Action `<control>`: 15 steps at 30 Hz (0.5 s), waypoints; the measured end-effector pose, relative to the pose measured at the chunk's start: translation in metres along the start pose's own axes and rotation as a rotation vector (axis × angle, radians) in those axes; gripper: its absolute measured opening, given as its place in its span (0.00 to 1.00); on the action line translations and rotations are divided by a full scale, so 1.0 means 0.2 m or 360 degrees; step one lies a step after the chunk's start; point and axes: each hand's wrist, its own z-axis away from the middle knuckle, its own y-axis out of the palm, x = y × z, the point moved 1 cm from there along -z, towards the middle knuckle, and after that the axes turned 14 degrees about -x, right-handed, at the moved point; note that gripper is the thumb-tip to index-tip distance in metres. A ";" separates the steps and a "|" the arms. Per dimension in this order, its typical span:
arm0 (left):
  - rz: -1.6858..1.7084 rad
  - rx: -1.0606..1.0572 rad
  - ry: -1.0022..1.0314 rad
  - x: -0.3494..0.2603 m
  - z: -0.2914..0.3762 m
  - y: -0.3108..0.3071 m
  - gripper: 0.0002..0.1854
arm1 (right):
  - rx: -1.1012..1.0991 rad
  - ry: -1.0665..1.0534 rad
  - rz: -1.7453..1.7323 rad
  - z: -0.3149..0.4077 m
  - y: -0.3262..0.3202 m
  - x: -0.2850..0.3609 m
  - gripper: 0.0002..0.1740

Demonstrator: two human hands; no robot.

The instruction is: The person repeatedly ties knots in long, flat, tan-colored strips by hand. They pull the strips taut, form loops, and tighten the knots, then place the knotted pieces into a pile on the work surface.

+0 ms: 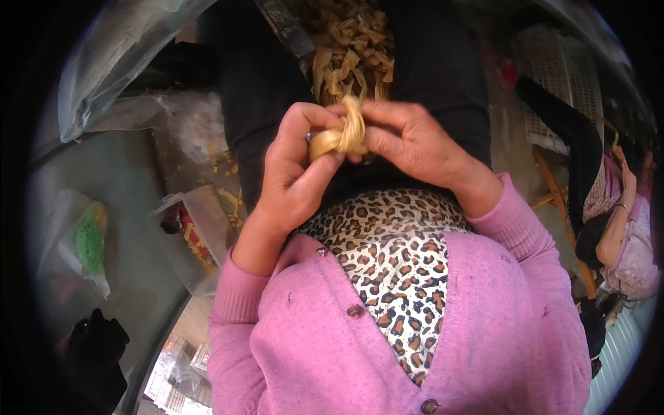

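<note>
A pale yellow pliable strip (354, 127), bent into a loop with one end crossing over, is held between my two hands above my lap. My left hand (295, 166) pinches the rounded loop between thumb and fingers. On the other side, my right hand (410, 137) grips the strip near its upright, twisted end; its fingertips are partly hidden behind the strip. Just beyond my hands, between my legs, lies a heap of similar yellow knotted strips (353, 46).
At left stand an open clear plastic container (194, 238) with red and yellow pieces and a clear bag with green shreds (90, 241). Clear plastic sheeting (119, 62) hangs upper left. At right, another person (622, 238) sits near a white plastic crate (563, 88).
</note>
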 end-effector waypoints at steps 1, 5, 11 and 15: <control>0.0163 0.0019 -0.0180 0.00 0.01 0.00 0.15 | 0.0167 0.0159 -0.0005 0.00 0.00 0.01 0.14; 0.0283 0.0093 -0.0591 -0.09 -0.12 -0.11 0.14 | 0.0072 0.0011 0.0356 -0.07 0.09 0.05 0.12; 0.0545 -0.0257 -0.0665 -0.02 -0.10 -0.26 0.14 | -0.0363 -0.0159 -0.0247 -0.28 -0.13 0.16 0.16; 0.0363 -0.0284 -0.0738 -0.01 -0.12 -0.23 0.11 | -0.0412 -0.0165 -0.0502 -0.39 -0.26 0.16 0.17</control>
